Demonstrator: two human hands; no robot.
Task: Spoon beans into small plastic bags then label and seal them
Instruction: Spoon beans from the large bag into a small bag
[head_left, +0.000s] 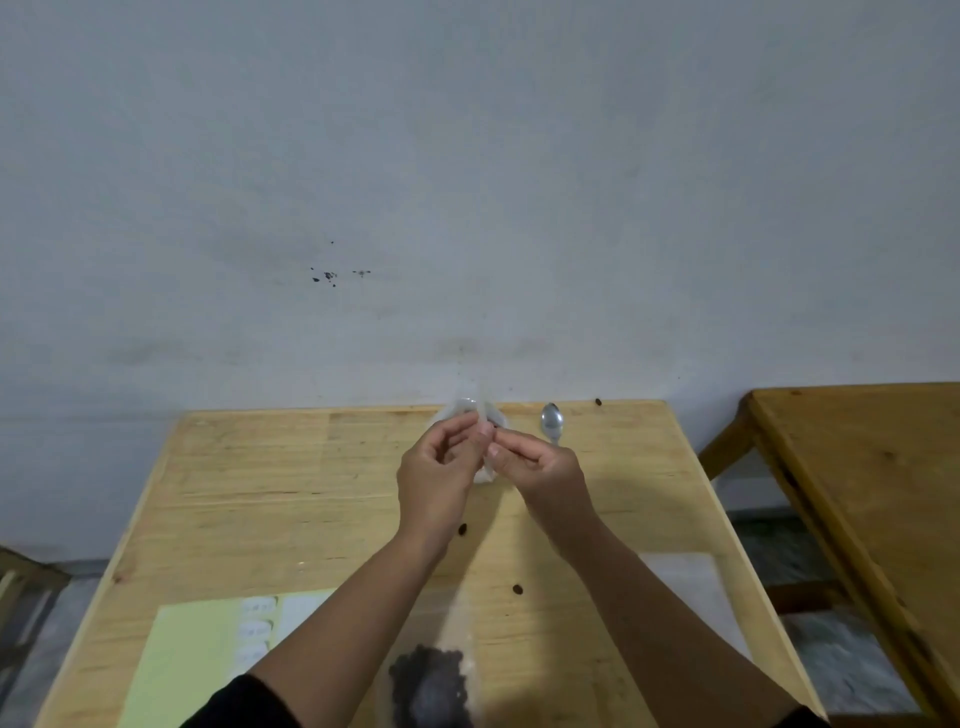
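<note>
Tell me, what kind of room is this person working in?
Probably a plain workroom or classroom, though that is a guess: a bare pale grey painted wall, a light wooden table pushed against it, and a second, darker wooden table alongside. Nothing in view suggests a kitchen.

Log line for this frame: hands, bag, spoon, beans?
hands: left and right both pinching small bag top | spoon: idle on table | beans: pile near, a few loose

Bag (485, 415) mostly hidden behind hands; contents unreadable. Bean pile (428, 680) cut by bottom edge. Labels (255, 629) blurred.
</note>
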